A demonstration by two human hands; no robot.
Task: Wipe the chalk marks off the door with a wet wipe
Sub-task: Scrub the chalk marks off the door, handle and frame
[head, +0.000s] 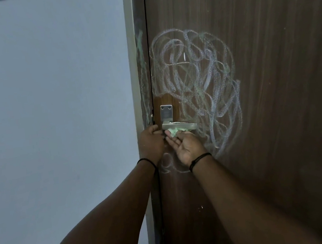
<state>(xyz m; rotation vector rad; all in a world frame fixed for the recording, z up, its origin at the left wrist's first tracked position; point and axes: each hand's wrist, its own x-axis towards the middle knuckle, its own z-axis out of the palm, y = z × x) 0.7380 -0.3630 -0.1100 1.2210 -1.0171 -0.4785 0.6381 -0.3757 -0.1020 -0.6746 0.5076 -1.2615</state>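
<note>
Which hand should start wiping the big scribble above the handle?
Probably the right hand: it already holds the wipe under the handle, nearest the scribble. The left hand sits at the door's edge.

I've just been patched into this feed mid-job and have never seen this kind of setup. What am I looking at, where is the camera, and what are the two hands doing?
There is no machine here: a person works with bare hands, and the single picture comes from a camera worn on their head, looking forward and down.

In front is a brown wooden door with a pale wall to its left. A big tangle of chalk scribbles covers the door above and beside the metal handle, with more chalk on the door frame.

The right hand holds a crumpled, green-stained wipe up against the underside of the handle. The left hand rests at the door's edge beside the handle; its grip is hidden.
</note>
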